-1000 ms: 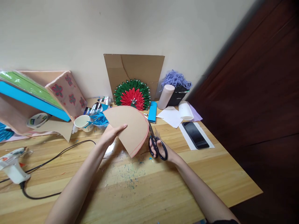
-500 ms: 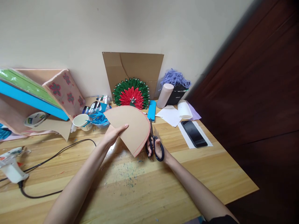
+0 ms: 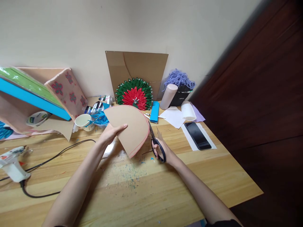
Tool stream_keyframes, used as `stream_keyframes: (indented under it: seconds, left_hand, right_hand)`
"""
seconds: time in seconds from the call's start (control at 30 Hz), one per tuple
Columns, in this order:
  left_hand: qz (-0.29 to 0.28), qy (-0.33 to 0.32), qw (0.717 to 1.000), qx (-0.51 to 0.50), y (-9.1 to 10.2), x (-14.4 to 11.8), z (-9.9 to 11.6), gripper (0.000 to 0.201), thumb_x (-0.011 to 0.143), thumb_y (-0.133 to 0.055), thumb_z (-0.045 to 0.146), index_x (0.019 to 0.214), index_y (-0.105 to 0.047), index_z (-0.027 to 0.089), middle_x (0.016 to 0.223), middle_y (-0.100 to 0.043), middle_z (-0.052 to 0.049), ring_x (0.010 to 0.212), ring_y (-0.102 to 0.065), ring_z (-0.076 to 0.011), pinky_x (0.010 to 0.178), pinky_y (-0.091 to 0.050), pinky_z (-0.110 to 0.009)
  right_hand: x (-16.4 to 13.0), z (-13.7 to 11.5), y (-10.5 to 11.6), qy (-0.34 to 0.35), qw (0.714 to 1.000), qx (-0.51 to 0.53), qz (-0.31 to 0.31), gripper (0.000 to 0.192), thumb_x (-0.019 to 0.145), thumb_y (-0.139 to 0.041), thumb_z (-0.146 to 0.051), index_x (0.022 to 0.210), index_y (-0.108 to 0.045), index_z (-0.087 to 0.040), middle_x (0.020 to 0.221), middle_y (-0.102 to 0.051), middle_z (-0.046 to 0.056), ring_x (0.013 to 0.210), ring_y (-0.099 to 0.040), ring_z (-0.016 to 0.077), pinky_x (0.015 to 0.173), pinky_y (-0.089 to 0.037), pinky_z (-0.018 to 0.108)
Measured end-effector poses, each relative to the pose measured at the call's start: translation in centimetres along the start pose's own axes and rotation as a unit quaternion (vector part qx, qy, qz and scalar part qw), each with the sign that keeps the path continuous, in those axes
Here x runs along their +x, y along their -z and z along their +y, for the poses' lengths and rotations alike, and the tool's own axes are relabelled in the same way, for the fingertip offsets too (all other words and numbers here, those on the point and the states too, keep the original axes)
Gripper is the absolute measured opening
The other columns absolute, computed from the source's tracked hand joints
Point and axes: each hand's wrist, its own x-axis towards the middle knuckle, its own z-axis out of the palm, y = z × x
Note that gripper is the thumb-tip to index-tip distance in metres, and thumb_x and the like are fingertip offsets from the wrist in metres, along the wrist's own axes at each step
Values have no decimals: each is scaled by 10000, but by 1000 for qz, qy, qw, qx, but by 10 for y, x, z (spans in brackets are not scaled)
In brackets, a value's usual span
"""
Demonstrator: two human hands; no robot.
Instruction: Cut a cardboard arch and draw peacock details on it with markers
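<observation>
My left hand grips a fan-shaped piece of cardboard by its lower left edge, thumb on top and the other fingers hidden beneath. A red line runs along the cardboard's curved rim. In my right hand is a pair of black-handled scissors, fingers through the loops. The scissors' blades look closed or nearly so and point up beside the right side of the curve; whether they touch it I cannot tell. A thin cardboard offcut shows by the blades.
Behind stands a cardboard sheet with a red and green ribbon fan. Left are a glue gun with its cord, a paper cup and a flowered box. A phone lies right. Scraps litter the table.
The scissors' handles have come together and the blades have shifted slightly left. The cardboard has moved a little left and down with my left hand.
</observation>
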Motion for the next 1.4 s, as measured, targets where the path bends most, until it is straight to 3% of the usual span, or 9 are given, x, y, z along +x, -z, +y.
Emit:
stream_keyframes:
  seconds: [0.13,0.33,0.5,0.63,0.77,0.93,1.2,1.4]
  left_hand:
    - [-31,11,999,32,1,-2,3,577,600,-781,280,1117,-554,159,1090,-654,-115,1091,-574,-277,894,-507,-394]
    - [-42,18,998,30,1,-3,2,626,582,-791,292,1142,-545,161,1096,-652,-120,1083,-577,-287,897,-504,-406]
    - [-39,26,999,16,4,-1,2,610,558,-808,286,1105,-566,171,1080,-662,-114,1016,-616,-270,868,-523,-380]
    - [-56,31,998,24,7,-1,4,613,565,-803,293,1112,-565,156,1080,-663,-123,1001,-622,-277,845,-531,-378]
    - [-77,30,996,33,6,-3,6,619,561,-804,296,1120,-564,183,1110,-655,-106,999,-623,-268,838,-532,-370]
    - [-77,29,996,41,5,-5,7,628,554,-807,311,1114,-559,172,1128,-645,-122,1003,-621,-278,826,-538,-379]
    - [-73,41,996,32,4,-4,5,629,573,-799,289,1138,-546,179,1145,-636,-119,1042,-604,-280,839,-537,-370]
    - [-67,41,996,33,10,-2,6,672,539,-816,277,1144,-549,160,1069,-665,-122,1008,-618,-289,842,-532,-396]
  right_hand:
    - [-1,-9,0,-15,998,41,-42,702,607,-327,-867,779,-425,-193,493,-450,-62,397,-461,91,419,-414,222]
    - [3,-6,-11,-27,999,31,14,677,603,-332,-870,719,-393,-205,412,-399,-84,315,-402,83,332,-357,205]
    - [4,3,-4,-20,999,-23,30,607,675,-360,-815,732,-400,-212,408,-389,-83,304,-383,87,300,-316,198]
    - [-1,-3,6,6,999,-46,-21,597,688,-381,-795,755,-411,-202,467,-419,-68,360,-408,79,364,-356,201]
    - [-5,-10,5,0,997,32,-72,737,614,-273,-869,825,-443,-183,528,-452,-45,429,-472,103,449,-413,238]
    - [-6,-11,0,-5,996,64,-61,818,562,-240,-901,834,-478,-167,547,-478,-23,454,-505,123,474,-419,263]
    - [0,5,-11,-5,999,41,2,671,635,-320,-856,757,-423,-204,452,-435,-60,356,-447,108,376,-368,226]
    - [-1,-3,-3,-1,998,-67,7,504,746,-437,-713,738,-400,-211,459,-420,-76,342,-416,90,356,-338,205]
